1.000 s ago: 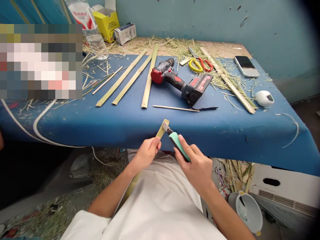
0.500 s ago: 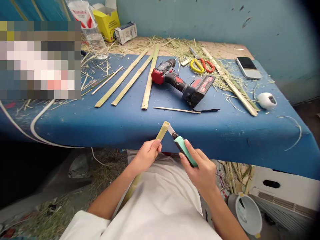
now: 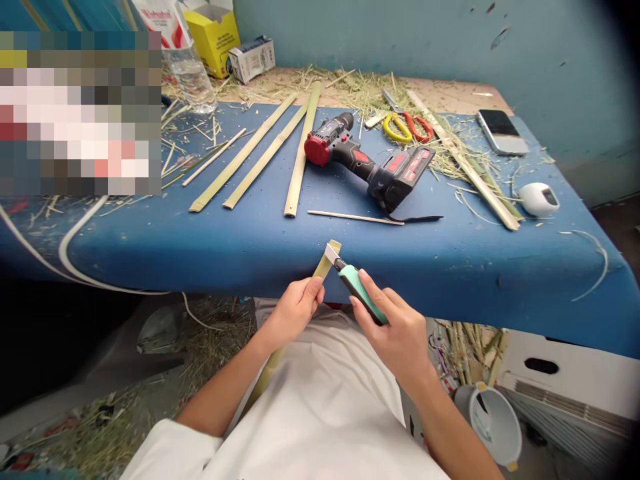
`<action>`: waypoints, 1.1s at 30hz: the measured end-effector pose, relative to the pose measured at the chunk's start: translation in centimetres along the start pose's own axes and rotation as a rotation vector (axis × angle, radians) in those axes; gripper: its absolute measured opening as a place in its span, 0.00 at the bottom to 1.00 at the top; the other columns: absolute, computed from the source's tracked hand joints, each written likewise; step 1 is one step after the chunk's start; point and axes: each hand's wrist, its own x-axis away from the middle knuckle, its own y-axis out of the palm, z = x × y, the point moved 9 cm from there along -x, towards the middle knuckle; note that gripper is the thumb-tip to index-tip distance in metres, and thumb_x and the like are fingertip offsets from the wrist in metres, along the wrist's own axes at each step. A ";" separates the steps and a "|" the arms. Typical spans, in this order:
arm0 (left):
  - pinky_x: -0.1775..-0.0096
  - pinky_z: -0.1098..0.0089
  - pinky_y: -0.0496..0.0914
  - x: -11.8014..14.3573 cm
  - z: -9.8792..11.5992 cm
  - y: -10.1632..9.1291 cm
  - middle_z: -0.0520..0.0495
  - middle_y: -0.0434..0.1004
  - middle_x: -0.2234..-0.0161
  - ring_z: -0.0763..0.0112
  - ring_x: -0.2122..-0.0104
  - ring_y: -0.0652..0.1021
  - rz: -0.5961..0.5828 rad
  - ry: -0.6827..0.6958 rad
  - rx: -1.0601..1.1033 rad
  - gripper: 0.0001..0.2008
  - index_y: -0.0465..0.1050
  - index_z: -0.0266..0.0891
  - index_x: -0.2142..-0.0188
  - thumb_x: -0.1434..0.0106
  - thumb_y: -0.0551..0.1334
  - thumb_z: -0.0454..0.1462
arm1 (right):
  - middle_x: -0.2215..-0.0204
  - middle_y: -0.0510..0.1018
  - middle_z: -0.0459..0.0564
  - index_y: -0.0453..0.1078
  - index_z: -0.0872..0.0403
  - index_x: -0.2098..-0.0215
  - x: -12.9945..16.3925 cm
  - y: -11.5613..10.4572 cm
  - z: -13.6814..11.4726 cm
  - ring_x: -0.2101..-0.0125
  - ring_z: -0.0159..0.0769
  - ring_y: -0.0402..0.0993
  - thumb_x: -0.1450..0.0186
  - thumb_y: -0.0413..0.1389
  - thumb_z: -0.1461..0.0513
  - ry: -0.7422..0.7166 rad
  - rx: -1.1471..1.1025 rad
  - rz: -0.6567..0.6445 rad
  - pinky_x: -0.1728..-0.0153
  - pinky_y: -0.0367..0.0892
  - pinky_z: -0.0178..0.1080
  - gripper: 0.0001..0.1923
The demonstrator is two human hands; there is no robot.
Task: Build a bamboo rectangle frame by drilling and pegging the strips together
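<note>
My left hand (image 3: pixel 295 310) is closed around a bamboo strip (image 3: pixel 324 267), whose far end sticks up by the table's front edge; its lower part runs back under my forearm. In my right hand (image 3: pixel 397 327) is a utility knife (image 3: pixel 357 285) with a green and black handle. The knife's blade lies across the strip near its far end. Beyond them on the blue table covering (image 3: pixel 240 247) rest several more bamboo strips (image 3: pixel 265 157), a thin stick (image 3: pixel 355 218) and a cordless drill (image 3: pixel 365 160) on its side.
Scissors (image 3: pixel 407 127), a phone (image 3: pixel 501 132) and a small white device (image 3: pixel 539 199) lie to the right. A water bottle (image 3: pixel 190 73) and a yellow box (image 3: pixel 214 40) stand at the back left. A white cable (image 3: pixel 67 250) hangs over the left edge. Below right is a bucket (image 3: pixel 493 427).
The knife has moved left, so its blade went from beside the strip's right edge to across its face. My left hand keeps its hold almost unmoved.
</note>
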 end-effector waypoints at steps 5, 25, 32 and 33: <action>0.77 0.74 0.51 0.0 -0.2 -0.1 0.60 0.53 0.80 0.80 0.81 0.53 0.026 0.020 -0.032 0.29 0.63 0.40 0.69 0.25 0.52 0.61 | 0.73 0.71 0.41 0.74 0.48 0.32 0.3 -0.3 -0.6 0.77 0.26 0.64 0.25 0.61 0.54 0.005 0.110 0.029 0.71 0.58 0.33 0.25; 0.78 0.75 0.50 0.0 -0.4 0.0 0.60 0.53 0.80 0.80 0.82 0.53 0.021 -0.013 -0.019 0.28 0.63 0.41 0.67 0.26 0.53 0.62 | 0.74 0.71 0.41 0.74 0.48 0.32 0.8 -0.7 0.0 0.77 0.25 0.65 0.25 0.61 0.53 -0.006 0.332 0.138 0.75 0.54 0.35 0.25; 0.78 0.76 0.50 0.3 -0.2 -0.1 0.60 0.53 0.79 0.80 0.81 0.53 0.009 -0.019 -0.002 0.27 0.63 0.41 0.67 0.26 0.55 0.61 | 0.72 0.75 0.44 0.74 0.51 0.33 -0.9 -2.4 -0.6 0.76 0.26 0.66 0.26 0.61 0.58 -0.049 0.028 0.183 0.69 0.63 0.31 0.24; 0.78 0.76 0.50 0.3 -0.2 0.0 0.60 0.53 0.80 0.80 0.81 0.53 0.000 -0.031 0.008 0.27 0.63 0.41 0.67 0.27 0.56 0.61 | 0.72 0.75 0.44 0.74 0.50 0.33 -1.2 -2.2 -0.5 0.76 0.26 0.65 0.26 0.61 0.57 -0.039 0.010 0.164 0.70 0.63 0.31 0.24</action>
